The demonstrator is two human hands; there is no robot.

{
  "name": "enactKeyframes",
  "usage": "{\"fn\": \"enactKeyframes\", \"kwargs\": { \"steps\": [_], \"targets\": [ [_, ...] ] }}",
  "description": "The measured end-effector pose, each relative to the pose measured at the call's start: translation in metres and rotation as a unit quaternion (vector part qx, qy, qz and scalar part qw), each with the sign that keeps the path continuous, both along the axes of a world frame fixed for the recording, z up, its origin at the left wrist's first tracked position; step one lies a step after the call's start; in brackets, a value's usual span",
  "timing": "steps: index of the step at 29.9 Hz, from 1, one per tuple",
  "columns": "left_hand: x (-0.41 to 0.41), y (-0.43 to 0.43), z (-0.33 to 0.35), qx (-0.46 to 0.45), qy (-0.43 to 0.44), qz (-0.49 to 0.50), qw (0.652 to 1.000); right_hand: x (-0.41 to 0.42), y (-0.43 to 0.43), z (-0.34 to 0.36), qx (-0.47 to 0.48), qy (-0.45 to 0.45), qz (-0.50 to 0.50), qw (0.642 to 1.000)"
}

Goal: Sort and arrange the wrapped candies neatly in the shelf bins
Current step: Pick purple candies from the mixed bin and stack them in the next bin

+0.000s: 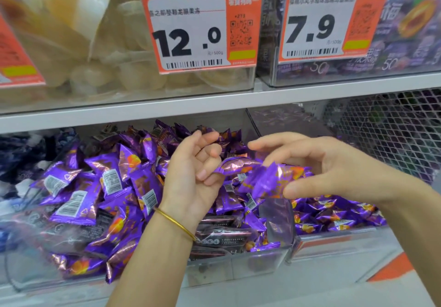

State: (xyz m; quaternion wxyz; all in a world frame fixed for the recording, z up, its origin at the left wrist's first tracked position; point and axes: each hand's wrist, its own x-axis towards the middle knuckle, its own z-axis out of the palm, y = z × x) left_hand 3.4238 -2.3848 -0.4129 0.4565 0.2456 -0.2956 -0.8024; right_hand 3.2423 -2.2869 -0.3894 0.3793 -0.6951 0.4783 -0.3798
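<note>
A clear plastic bin [214, 273] on the lower shelf is heaped with several purple foil-wrapped candies [78, 199]. My left hand [191, 175], with a gold bangle at the wrist, is palm up above the heap, and its curled fingers pinch one end of a purple candy [236, 164]. My right hand [317, 166] reaches in from the right and pinches another purple candy [269, 180] between thumb and fingers. Both held candies hang just above the pile and touch or overlap each other in the middle.
A white shelf board [214, 106] runs above the bin. On it stand clear bins of pale jelly cups [95, 68] and purple packets [405, 32], with orange price tags reading 12.0 [198, 30] and 7.9 [319, 20]. A second bin section of purple candies [334, 213] lies right; mesh [393, 127] behind.
</note>
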Motion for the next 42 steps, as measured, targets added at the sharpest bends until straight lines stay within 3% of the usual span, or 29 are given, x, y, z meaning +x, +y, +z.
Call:
{"fn": "enactKeyframes", "kwargs": {
  "steps": [4, 8, 10, 12, 15, 17, 22, 26, 30, 35, 40, 42],
  "targets": [
    [-0.002, 0.002, 0.000, 0.045, 0.027, -0.026, 0.998, 0.008, -0.001, -0.004, -0.049, 0.104, -0.019, 0.993],
    [-0.004, 0.005, 0.001, 0.066, 0.050, -0.058, 0.995, 0.013, -0.005, -0.009, -0.075, 0.074, -0.071, 0.992],
    [-0.003, 0.005, 0.001, 0.024, 0.023, -0.061, 0.998, 0.009, -0.004, -0.008, -0.059, 0.039, -0.099, 0.993],
    [-0.001, 0.004, 0.000, -0.086, -0.078, -0.048, 0.992, 0.005, -0.003, -0.007, -0.047, -0.019, -0.103, 0.993],
    [0.000, 0.005, -0.007, -0.253, -0.231, -0.033, 0.939, 0.005, 0.000, -0.005, -0.041, -0.071, -0.095, 0.992],
    [-0.001, 0.009, -0.008, -0.300, -0.244, -0.036, 0.921, 0.004, 0.000, -0.006, -0.035, -0.083, -0.099, 0.991],
    [-0.003, 0.015, -0.001, -0.287, -0.228, -0.011, 0.930, 0.001, -0.001, -0.006, -0.042, -0.062, -0.102, 0.992],
    [-0.005, 0.022, 0.006, -0.312, -0.212, -0.063, 0.924, 0.000, 0.001, -0.005, -0.063, -0.040, -0.102, 0.992],
    [-0.012, 0.029, 0.008, -0.402, -0.237, -0.094, 0.879, -0.005, 0.011, 0.002, -0.058, -0.070, -0.122, 0.988],
    [-0.040, 0.049, 0.009, -0.469, -0.256, -0.079, 0.842, -0.023, 0.039, 0.011, -0.039, -0.016, -0.188, 0.981],
    [-0.086, 0.079, 0.003, -0.531, -0.314, -0.070, 0.784, -0.059, 0.073, 0.016, 0.004, 0.106, -0.229, 0.968],
    [-0.106, 0.089, 0.002, -0.509, -0.321, -0.067, 0.796, -0.075, 0.081, 0.014, 0.015, 0.145, -0.244, 0.959]
  ]
}}
